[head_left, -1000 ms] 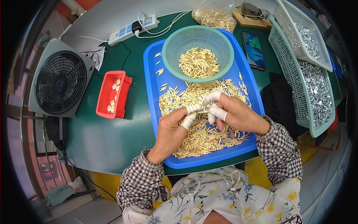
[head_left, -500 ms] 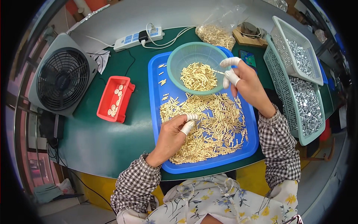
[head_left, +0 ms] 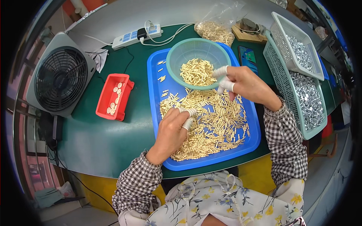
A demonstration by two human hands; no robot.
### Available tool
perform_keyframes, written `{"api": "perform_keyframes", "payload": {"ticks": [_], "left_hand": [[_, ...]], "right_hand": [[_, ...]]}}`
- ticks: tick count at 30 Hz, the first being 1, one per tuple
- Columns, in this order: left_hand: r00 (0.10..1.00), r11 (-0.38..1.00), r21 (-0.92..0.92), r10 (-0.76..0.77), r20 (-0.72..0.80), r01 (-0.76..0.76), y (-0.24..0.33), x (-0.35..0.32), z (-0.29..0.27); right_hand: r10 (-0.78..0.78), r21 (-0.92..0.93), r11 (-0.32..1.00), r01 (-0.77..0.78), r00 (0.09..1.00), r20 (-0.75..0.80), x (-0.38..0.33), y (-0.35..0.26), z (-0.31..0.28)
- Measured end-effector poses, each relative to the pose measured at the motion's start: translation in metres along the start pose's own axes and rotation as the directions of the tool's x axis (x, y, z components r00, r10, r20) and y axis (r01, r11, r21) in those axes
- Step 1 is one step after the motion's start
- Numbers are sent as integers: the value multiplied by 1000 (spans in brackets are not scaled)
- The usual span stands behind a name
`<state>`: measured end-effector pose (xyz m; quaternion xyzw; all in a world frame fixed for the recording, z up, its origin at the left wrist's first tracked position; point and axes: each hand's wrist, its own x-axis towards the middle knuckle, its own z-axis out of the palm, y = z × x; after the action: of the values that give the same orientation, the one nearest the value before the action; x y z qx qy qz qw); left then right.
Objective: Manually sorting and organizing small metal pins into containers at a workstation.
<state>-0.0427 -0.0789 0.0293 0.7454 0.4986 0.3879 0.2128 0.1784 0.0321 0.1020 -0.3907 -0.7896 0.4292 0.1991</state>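
Small gold-coloured metal pins (head_left: 217, 130) lie thickly spread over a blue tray (head_left: 171, 164). Over the left part of the pile is my left hand (head_left: 170, 132), its white-capped fingers bent close together; what they hold, if anything, is hidden. A pale green colander (head_left: 171, 62) sits at the far end of the tray with a heap of the same pins (head_left: 197, 71) inside. My right hand (head_left: 247, 83) reaches over the colander's right rim. Its fingers, also in white finger cots, are curled in near the heap, and I cannot make out what is between them.
To the left stand a red bin (head_left: 120, 107) with pale round discs and a grey fan (head_left: 60, 77). A power strip (head_left: 130, 37), a bag of pins (head_left: 215, 33) and a phone (head_left: 247, 58) lie behind. On the right, stacked baskets (head_left: 307, 130) hold silvery metal parts.
My right hand has lowered toward the colander, and the pins seen at its fingertips no longer show there. My left hand's fingers have curled further in over the pile. The view has shifted slightly.
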Motion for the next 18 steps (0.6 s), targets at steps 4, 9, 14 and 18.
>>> {"api": "perform_keyframes", "payload": {"ticks": [4, 9, 14, 18], "left_hand": [[995, 990, 119, 59, 83, -69, 7, 2, 26], [982, 980, 156, 101, 158, -126, 39, 16, 59], [932, 932, 257, 164, 324, -254, 78, 44, 75], [878, 894, 351, 89, 470, -279, 97, 68, 86]], "right_hand": [[80, -315, 948, -49, 993, 85, -42, 22, -7], [8, -415, 910, -12, 1000, -11, -86, 58, -35], [54, -502, 862, -65, 998, -37, -116, 82, -55], [-10, -613, 790, 8, 1000, -1, -134, 110, -62]]}}
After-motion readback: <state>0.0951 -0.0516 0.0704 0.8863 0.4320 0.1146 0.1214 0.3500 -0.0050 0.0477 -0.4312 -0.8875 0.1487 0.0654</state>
